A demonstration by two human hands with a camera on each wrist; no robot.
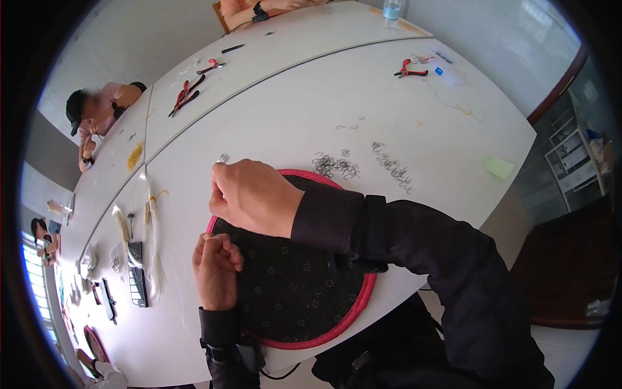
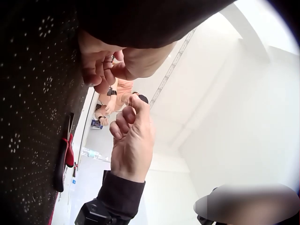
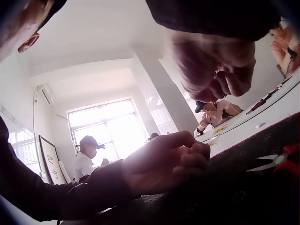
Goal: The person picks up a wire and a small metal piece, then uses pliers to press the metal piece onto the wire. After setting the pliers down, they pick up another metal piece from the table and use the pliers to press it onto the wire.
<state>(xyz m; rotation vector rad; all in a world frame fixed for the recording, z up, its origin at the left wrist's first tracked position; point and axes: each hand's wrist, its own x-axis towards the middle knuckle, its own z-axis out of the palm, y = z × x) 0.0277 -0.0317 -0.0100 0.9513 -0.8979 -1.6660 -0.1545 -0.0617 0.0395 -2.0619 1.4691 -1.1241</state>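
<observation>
Both hands are over the left part of the round pad [image 1: 291, 279], the right hand [image 1: 257, 198] on the far side of the left hand [image 1: 217, 269]. Fingers on each are curled in, thumb towards forefinger, and the two are apart. Whether either pinches something fine cannot be told; no held item is visible. Such a posture would suit delicate work.

The pad lies on the worktop [image 1: 278, 110] directly before the person, presumably to stop small pieces sliding. Pliers [image 2: 59, 171] rest on it, likely for ready use. A small shiny piece [image 1: 223, 157] shows just beyond the right hand; its support is unclear.

Dark hooks lie in a heap [image 1: 334, 166] just past the pad's far edge and in a longer strip [image 1: 393, 172] to its right, apparently within reach. Pale thread [image 1: 155, 259] is stretched lengthwise at left, probably against tangling. Further pliers [image 1: 411, 71] lie far right.
</observation>
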